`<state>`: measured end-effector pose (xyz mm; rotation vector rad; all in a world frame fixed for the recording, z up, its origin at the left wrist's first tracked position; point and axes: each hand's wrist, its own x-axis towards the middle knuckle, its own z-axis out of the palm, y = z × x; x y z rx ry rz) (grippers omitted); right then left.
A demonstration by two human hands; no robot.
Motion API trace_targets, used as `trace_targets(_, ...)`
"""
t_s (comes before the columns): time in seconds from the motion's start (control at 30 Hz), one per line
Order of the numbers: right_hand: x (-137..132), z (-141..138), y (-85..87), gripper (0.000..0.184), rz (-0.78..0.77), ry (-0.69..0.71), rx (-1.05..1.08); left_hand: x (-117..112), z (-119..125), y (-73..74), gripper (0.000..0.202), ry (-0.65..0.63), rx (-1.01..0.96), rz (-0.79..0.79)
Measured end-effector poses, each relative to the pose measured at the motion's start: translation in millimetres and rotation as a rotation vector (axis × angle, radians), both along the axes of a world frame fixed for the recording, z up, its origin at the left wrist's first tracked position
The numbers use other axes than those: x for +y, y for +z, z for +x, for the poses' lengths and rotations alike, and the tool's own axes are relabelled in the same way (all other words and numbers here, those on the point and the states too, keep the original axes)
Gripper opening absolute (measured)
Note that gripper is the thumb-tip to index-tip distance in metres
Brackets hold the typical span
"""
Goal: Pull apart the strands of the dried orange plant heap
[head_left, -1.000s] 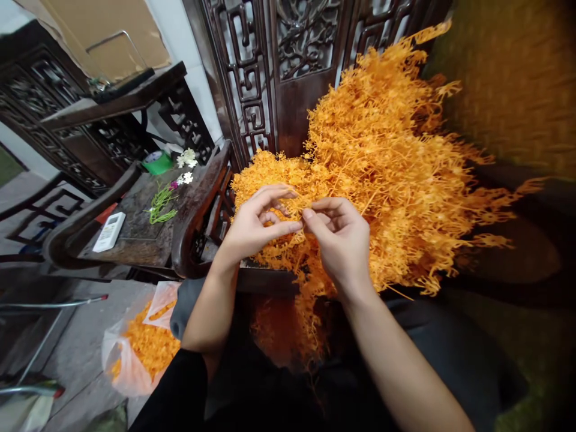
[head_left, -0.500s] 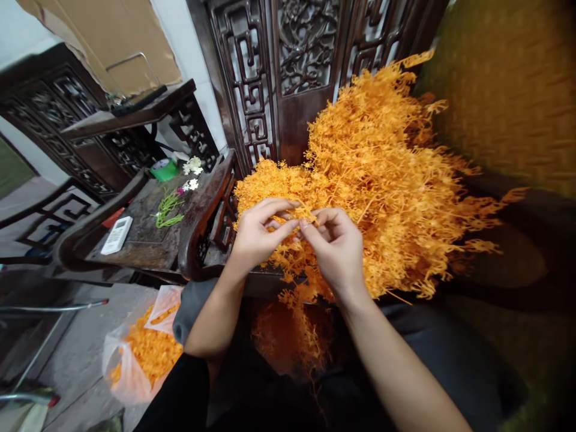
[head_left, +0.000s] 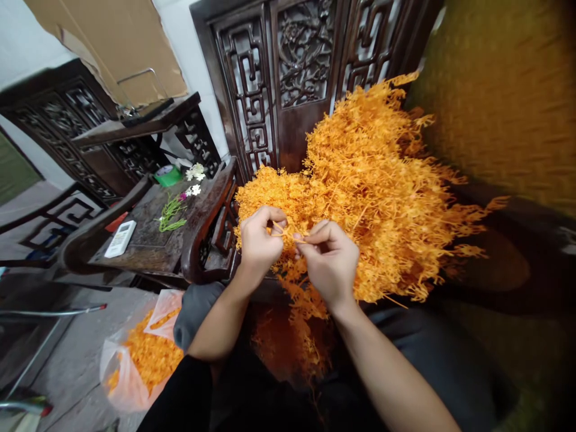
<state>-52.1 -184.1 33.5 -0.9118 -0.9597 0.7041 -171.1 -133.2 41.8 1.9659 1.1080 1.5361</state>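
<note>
A big heap of orange plastic flower sprigs (head_left: 378,204) covers the seat of a dark carved wooden chair, some trailing over its front edge. In front of the heap my left hand (head_left: 261,239) is closed, with a thin orange sprig piece (head_left: 279,230) pinched at its fingertips. Close to its right, my right hand (head_left: 330,261) pinches a thin orange stem (head_left: 303,241) between thumb and forefinger. A small gap separates the two hands. Whether the two pieces are joined cannot be told against the orange background.
On the floor at left stands a pale plastic bag (head_left: 130,384) of small orange pieces. The neighbouring wooden chair (head_left: 148,249) holds a white remote control (head_left: 120,239), green tape (head_left: 168,175), green stems (head_left: 171,215) and white flowers (head_left: 194,174). A carved backrest (head_left: 297,129) rises behind the heap.
My hands have moved apart a little, from nearly touching fingertips to a visible gap. The left fingers have curled in more tightly. The whole view has shifted slightly.
</note>
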Motion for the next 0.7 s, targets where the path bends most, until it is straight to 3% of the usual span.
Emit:
trace_targets(0.17,-14.9,0.6,4.6,0.035,0.018,0.084,0.035,21.8,-17.7,1.5,0.012,0.207,0.050,0.082)
trace_targets(0.23,-24.7,8.6,11.1,0.034,0.075,0.072,-0.012,36.9,-34.1,4.2,0.008,0.324,-0.045,-0.030)
trace_targets(0.27,-28.3,14.0,14.6,0.031,0.084,0.091,-0.031,42.5,-41.6,5.9,0.006,0.303,-0.130,-0.127)
trace_targets(0.33,-30.2,25.8,20.3,0.025,0.035,0.190,-0.038,44.7,-50.8,10.1,0.015,0.081,-0.240,-0.268)
trace_targets(0.43,-21.9,38.6,22.2,0.020,-0.092,0.368,-0.003,25.6,-47.7,20.0,0.012,-0.239,-0.162,-0.265)
trace_targets(0.57,-10.9,39.5,16.7,0.021,-0.120,0.417,0.005,-7.0,-37.5,37.8,0.012,-0.393,0.025,-0.197)
trace_targets(0.7,-10.2,33.8,12.7,0.017,-0.113,0.397,-0.046,-12.7,-40.4,46.2,0.018,-0.471,0.093,-0.252)
